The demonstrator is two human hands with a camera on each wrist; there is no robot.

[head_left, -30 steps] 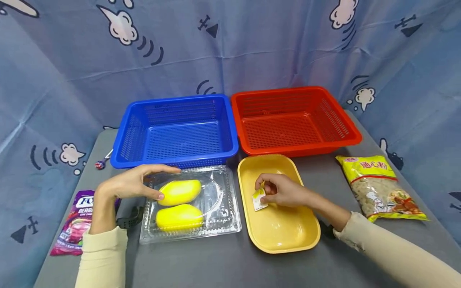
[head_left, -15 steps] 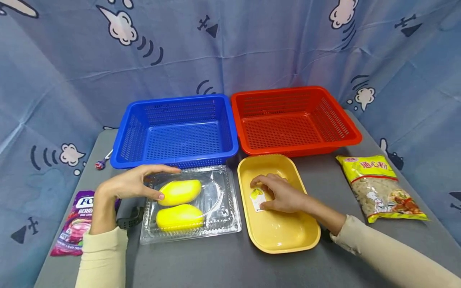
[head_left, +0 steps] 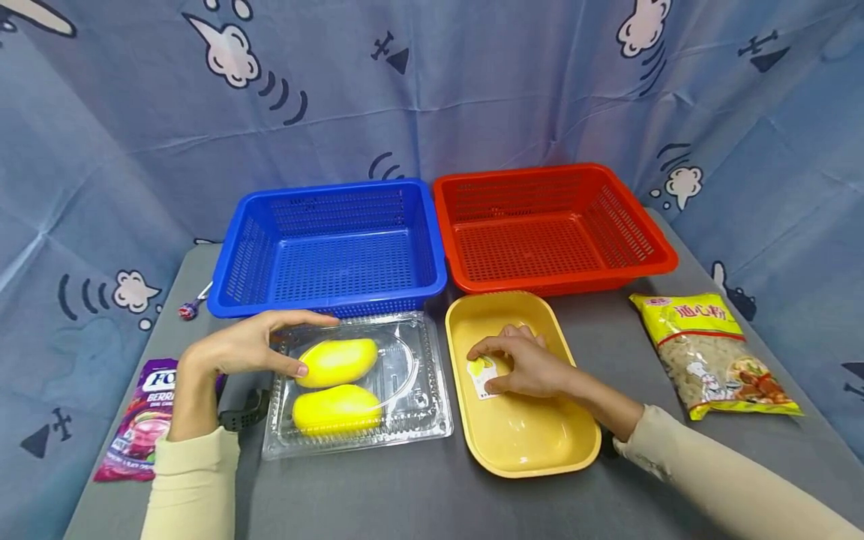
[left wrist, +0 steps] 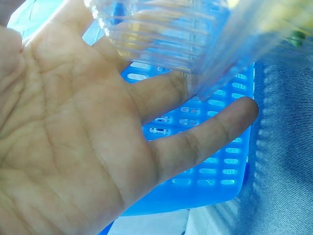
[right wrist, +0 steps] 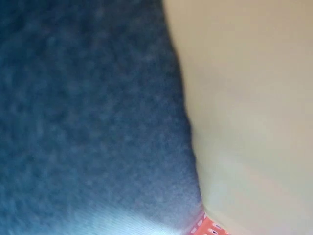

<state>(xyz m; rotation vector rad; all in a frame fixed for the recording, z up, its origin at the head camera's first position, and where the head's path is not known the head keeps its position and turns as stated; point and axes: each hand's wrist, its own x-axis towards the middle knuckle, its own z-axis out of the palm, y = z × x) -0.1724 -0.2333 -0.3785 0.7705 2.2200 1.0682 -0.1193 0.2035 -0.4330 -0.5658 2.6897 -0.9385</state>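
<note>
A clear plastic clamshell box point(head_left: 412, 397) lies lidded on the table, with two yellow mangoes point(head_left: 337, 409) visible inside. My left hand point(head_left: 246, 345) rests at its back left corner, thumb on the lid and index finger along the rear edge. In the left wrist view the outer fingers point(left wrist: 200, 142) stretch past the box's ridged corner point(left wrist: 156, 34). Inside the yellow basin point(head_left: 526, 450) a small white card point(head_left: 481, 377) with a yellow fruit picture lies on the bottom. My right hand point(head_left: 533, 364) spans it, thumb and index finger spread at opposite edges. The right wrist view shows no fingers.
A blue basket point(head_left: 344, 262) and a red basket point(head_left: 533, 247) stand side by side at the back. A purple candy bag point(head_left: 138, 427) and a lollipop point(head_left: 189, 309) lie at the left. A yellow bag of pasta point(head_left: 718, 356) lies on the right.
My right hand held the card tilted in a pinch one second ago. The card now lies flatter in the basin and the thumb and index finger have spread apart. My left hand has stayed put.
</note>
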